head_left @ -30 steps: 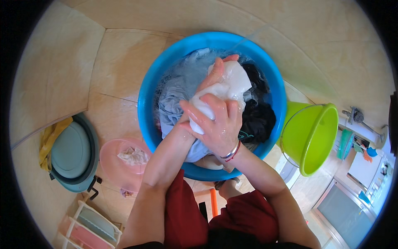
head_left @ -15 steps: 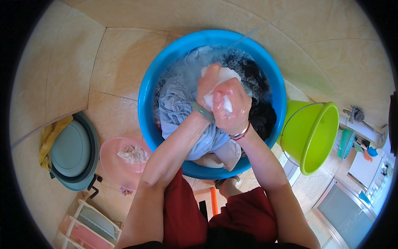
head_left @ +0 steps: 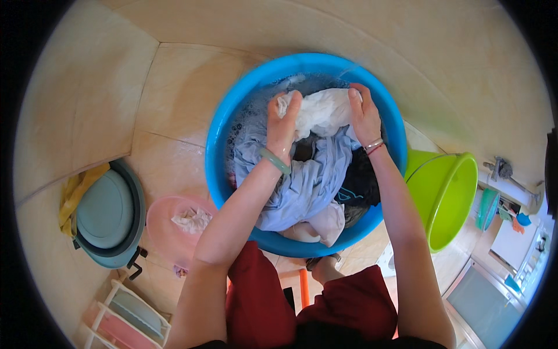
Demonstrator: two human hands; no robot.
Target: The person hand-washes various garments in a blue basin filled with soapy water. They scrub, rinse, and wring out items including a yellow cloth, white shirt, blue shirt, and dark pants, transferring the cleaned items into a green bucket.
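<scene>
A wet white cloth (head_left: 325,110) is stretched between my two hands over a big blue basin (head_left: 216,145). My left hand (head_left: 283,125), with a green bangle at its wrist, grips the cloth's left end. The other end is held in my right hand (head_left: 365,116), which wears a silver bracelet and a red string. Beneath lie a light blue garment (head_left: 314,180), a black garment (head_left: 361,180) and a pale beige cloth (head_left: 326,224). Foamy water (head_left: 256,107) shows at the basin's far left. What exactly the white cloth is, I cannot tell.
To the right a lime green bucket (head_left: 453,200) stands beside the basin. On the left are a pink basin (head_left: 160,227) with a crumpled white cloth (head_left: 192,220), grey-green folded basins (head_left: 104,209) and a yellow cloth (head_left: 78,192). A tiled wall (head_left: 349,26) rises behind.
My hands were pressed together around the bunched, soapy white cloth. Now they are apart, with the cloth spread between them. The light blue garment shows more fully.
</scene>
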